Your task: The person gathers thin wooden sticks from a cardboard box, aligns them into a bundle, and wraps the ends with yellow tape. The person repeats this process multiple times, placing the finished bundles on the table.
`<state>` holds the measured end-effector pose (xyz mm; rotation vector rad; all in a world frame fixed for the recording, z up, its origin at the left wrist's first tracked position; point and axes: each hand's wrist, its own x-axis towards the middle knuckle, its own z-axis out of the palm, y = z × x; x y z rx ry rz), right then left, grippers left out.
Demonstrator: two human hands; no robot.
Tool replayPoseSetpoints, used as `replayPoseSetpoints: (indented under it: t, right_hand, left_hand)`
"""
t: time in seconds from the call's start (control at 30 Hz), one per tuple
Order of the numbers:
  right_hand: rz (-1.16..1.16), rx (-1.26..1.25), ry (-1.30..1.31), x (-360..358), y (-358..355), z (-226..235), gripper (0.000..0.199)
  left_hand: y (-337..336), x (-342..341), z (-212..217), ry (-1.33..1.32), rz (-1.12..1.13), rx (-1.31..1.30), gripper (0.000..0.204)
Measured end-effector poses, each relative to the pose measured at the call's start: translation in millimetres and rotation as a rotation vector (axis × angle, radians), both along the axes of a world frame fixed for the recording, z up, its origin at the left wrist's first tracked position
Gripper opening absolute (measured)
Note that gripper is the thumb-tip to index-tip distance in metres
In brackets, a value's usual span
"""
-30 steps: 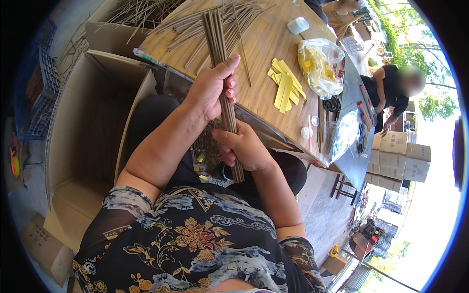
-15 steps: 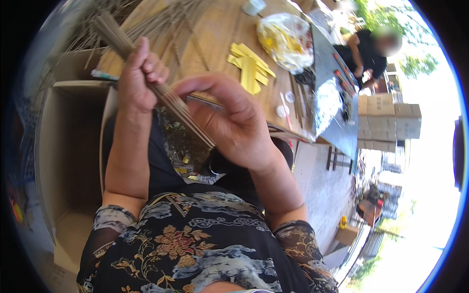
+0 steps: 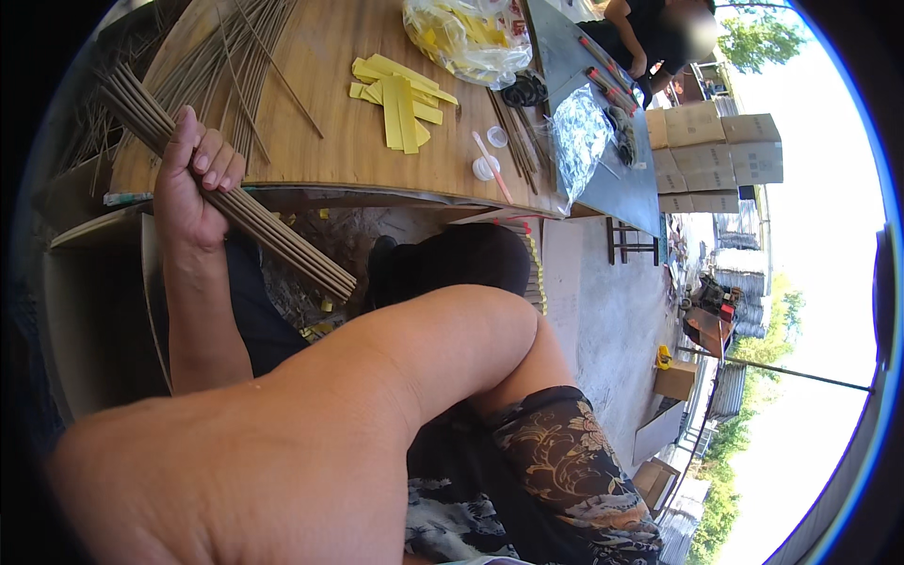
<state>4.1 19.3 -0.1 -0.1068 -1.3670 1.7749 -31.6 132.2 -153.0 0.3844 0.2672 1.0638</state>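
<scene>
1. A bundle of sticks [image 3: 282, 241] is being held by the left hand [image 3: 195, 193], slanting from far left to near right; the grip is being kept closed, with fingers and thumb wrapped around the bundle's middle.
2. The state of the right grip cannot be told: the right forearm [image 3: 405, 344] is being seen crossing low in front, toward the left, and the right hand is being cut off by the lower left rim.
3. The near edge of the wooden bench [image 3: 353, 169] is being crossed by the bundle, whose far end is being carried over the left corner.
4. The bundle's near end is being held over the open gap between bench and lap, close to the forearm in view; below, a littered floor [image 3: 612, 311] is being shown.
5. On the left, room is being bounded by an open cardboard box [image 3: 99, 301].
6. On the bench, bare wood is being left between loose sticks [image 3: 250, 56] and yellow strips [image 3: 405, 108]; beyond these, a plastic bag [image 3: 471, 42] is being filled out by yellow pieces.
7. At right, a grey bench [image 3: 621, 193] is being adjoined, with stacked cartons [image 3: 702, 155] being seen farther off.
</scene>
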Motion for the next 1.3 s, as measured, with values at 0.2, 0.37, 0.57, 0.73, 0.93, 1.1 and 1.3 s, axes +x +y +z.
replayPoseSetpoints:
  t: [0.2,0.37,0.57,0.73,0.93,1.1,1.3]
  right_hand:
    - [0.095,-0.085,0.079,-1,1,-3,0.004]
    - [-0.05,-0.066,0.148,-5,-5,-1,0.008]
    - [0.094,-0.165,0.174,-1,-4,1,0.013]
    - [-0.259,0.105,0.377,14,-7,-8,0.01]
    - [-0.309,0.157,0.171,58,-41,31,0.019]
    - [-0.362,0.209,0.096,74,-59,39,0.024]
    - [-0.289,0.313,0.292,76,-58,27,0.023]
  left_hand:
    - [-2,4,7,-0.001,0.007,-0.055,0.033]
    - [2,3,-4,-0.01,-0.035,-0.001,0.033]
    - [2,1,-3,-0.013,-0.032,-0.028,0.035]
    - [0,8,-1,-0.037,-0.086,-0.057,0.032]
    - [-5,3,4,-0.018,0.019,-0.111,0.028]
    - [-3,1,1,-0.029,0.04,-0.103,0.028]
    - [-3,2,-1,-0.026,0.023,-0.092,0.029]
